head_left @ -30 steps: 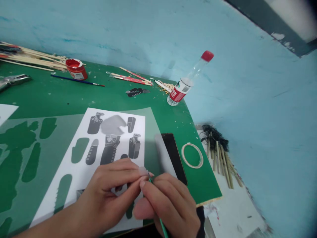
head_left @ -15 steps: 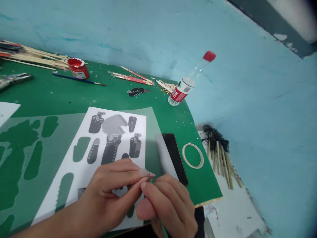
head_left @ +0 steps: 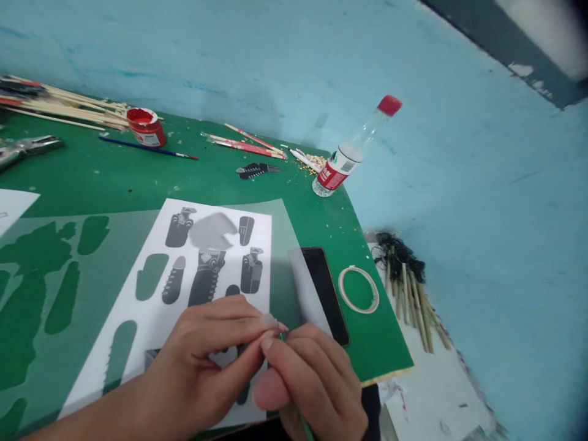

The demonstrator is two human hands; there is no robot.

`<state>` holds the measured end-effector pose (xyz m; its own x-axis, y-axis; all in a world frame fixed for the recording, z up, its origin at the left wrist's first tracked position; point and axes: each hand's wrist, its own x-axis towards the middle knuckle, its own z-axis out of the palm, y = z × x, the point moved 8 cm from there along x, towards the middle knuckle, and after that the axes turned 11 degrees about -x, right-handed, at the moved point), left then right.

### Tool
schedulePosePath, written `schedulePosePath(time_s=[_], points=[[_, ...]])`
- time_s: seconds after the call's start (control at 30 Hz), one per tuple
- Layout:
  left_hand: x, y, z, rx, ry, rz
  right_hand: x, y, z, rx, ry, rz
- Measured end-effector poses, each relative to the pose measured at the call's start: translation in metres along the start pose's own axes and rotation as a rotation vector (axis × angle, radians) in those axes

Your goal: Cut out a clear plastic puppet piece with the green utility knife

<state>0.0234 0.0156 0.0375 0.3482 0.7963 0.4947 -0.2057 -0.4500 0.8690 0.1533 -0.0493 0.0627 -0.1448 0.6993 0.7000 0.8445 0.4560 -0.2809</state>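
Note:
My left hand (head_left: 206,361) is closed in a pinch, thumb against forefinger, on something too small and hidden to make out. Close against it, my right hand (head_left: 316,386) is wrapped round a thin green tool (head_left: 306,427); the tool's tip is at the left fingertips, and most of its length is hidden by the fingers. Under both hands lies a white sheet (head_left: 156,239) printed with dark puppet-like figure parts, some of them cut out so that green shows through. A translucent sheet (head_left: 138,214) with cut-out shapes lies on the table too.
On the green table (head_left: 193,177) are a black phone (head_left: 324,288), a white ring (head_left: 340,294), a tilted-looking bottle (head_left: 333,174), a red paint jar (head_left: 147,131), a paintbrush (head_left: 142,146), pliers (head_left: 32,146), dark cut pieces (head_left: 257,170) and wooden sticks (head_left: 82,110). Sticks with black thread (head_left: 413,300) lie beyond the right edge.
Both hands stay pressed together in nearly the same place. The tool's tip and the left fingertips have shifted only slightly. Nothing on the table has moved.

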Motion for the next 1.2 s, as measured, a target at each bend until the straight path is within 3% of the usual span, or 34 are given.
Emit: schedulePosePath(time_s=[0.63,0.8,0.87,1.0,1.2], points=[[-0.007,-0.003,0.000,-0.039,0.075,-0.001,0.001,0.003,0.001,0.017,0.043,-0.006],[-0.003,0.002,0.003,-0.028,0.062,0.031,0.001,0.003,0.001,0.026,0.000,-0.021],[-0.002,0.000,0.004,-0.023,0.056,-0.017,0.001,0.007,0.001,0.036,-0.005,0.006],[-0.003,-0.010,0.004,-0.022,0.048,-0.148,0.002,0.014,-0.001,0.121,0.117,0.048],[-0.007,-0.019,0.000,0.022,0.065,-0.252,-0.001,0.040,0.001,0.351,0.277,0.314]])
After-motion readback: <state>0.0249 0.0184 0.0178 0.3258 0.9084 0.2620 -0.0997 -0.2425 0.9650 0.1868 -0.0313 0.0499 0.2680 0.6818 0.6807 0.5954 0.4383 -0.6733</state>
